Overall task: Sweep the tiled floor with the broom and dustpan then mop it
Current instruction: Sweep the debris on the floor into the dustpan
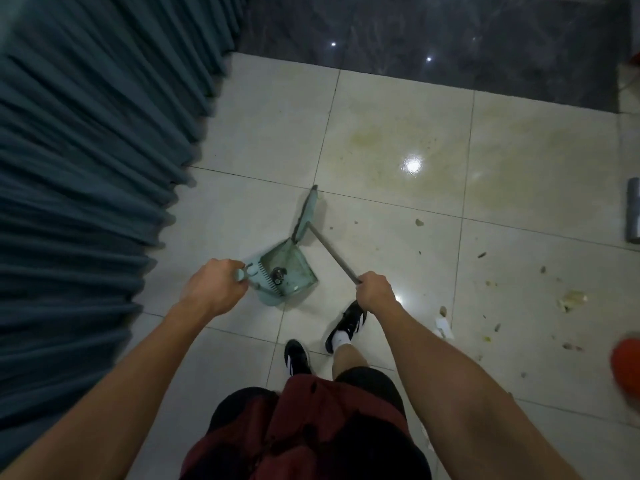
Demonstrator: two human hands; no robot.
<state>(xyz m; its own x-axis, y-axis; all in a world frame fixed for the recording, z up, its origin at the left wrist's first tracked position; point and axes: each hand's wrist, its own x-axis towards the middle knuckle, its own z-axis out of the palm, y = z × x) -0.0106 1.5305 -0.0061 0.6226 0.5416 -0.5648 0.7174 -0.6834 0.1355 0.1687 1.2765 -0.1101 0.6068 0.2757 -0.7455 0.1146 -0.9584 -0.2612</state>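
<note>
Pale green plastic dustpan [284, 268] sits on the glossy cream tiled floor [381, 140], just ahead of the person's feet, mouth toward the broom. Comb teeth along its back edge; a small dark round piece of debris [278, 274] lies inside. Left hand [211, 289] is curled round the dustpan's handle end. Broom with pale green head and thin grey metal pole [306, 216] stands tilted, head edge-on at the dustpan's far corner, touching or just beside it. Right hand [375, 292] grips the pole's near end, fingers wrapped. Floor has a yellowish stain beyond the broom and scattered crumbs and scraps [571, 299] to the right, well apart from the dustpan. Small white scrap [443, 327] lies near the right forearm. Dark teal pleated curtain [86, 168] hangs along the left, close beside the dustpan. Dark polished stone strip [433, 36] runs across the top. Grey cylindrical object [633, 216] at right edge, cut off. Blurred red object [627, 368] lower right, cannot tell what. Black sneakers with white stripes [348, 323], dark red shorts [311, 427].
</note>
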